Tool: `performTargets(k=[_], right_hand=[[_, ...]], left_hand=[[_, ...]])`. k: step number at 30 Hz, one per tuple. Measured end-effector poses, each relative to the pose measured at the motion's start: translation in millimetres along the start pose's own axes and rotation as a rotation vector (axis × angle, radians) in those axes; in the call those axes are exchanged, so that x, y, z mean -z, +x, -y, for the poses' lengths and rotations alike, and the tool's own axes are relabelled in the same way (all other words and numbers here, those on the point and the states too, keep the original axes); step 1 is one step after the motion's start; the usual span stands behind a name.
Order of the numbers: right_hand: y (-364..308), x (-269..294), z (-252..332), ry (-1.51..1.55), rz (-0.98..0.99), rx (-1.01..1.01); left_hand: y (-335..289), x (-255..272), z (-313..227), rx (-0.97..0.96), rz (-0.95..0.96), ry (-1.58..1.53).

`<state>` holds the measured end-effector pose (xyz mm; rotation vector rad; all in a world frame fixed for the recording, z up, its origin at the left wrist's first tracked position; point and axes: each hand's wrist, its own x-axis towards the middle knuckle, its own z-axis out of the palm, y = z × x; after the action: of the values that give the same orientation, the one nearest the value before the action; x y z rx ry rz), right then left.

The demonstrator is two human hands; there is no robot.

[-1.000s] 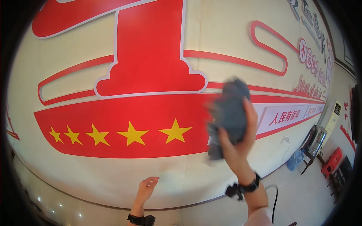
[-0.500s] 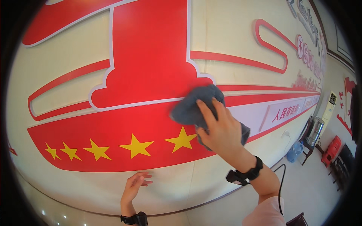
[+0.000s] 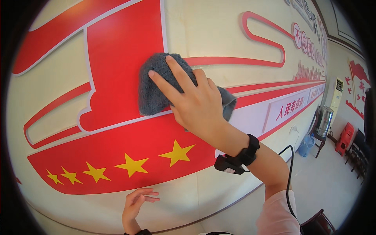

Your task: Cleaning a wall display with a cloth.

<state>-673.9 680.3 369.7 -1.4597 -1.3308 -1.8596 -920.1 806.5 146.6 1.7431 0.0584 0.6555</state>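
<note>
Under the spread fingers of my right hand point(image 3: 197, 100) is a dark grey cloth point(image 3: 154, 92), pressed flat against the raised red panel point(image 3: 125, 51) on the wall. The cloth covers the panel's lower right part and its pale edge, and one loose corner sticks out to the right behind my wrist. Beneath it runs a red band point(image 3: 129, 143) with a row of several yellow stars point(image 3: 177, 153). Low in front of the wall, below the stars, my left hand point(image 3: 135, 205) is held up with its fingers apart and nothing in them.
Red curved strips point(image 3: 235, 60) stand out from the cream wall point(image 3: 207, 35). At the far right are a steel water boiler point(image 3: 325, 121) on a dark stand, a blue water bottle point(image 3: 306, 145), a red object point(image 3: 344, 139) and dark chairs. A dark chair point(image 3: 318, 223) shows at the lower right.
My right hand has moved the cloth up and left, from the band by the stars onto the tall red panel. The view has shifted somewhat. My left hand stays low and free.
</note>
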Motion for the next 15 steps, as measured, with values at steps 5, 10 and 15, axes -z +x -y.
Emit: performTargets(k=[5, 10, 15], right_hand=[[-21.9, 0.7, -36.6, 0.008, 0.020, -0.023], [-91.9, 5.8, -84.7, -0.076, -0.191, 0.178], [-137.7, 12.8, -71.0, -0.063, -0.042, 0.360]], left_hand=[[-1.8, 1.4, -4.0, -0.006, -0.187, -0.013], [2.7, 14.1, 11.5, -0.262, -0.774, 0.168], [13.3, 41.7, 17.2, -0.657, -1.246, 0.841]])
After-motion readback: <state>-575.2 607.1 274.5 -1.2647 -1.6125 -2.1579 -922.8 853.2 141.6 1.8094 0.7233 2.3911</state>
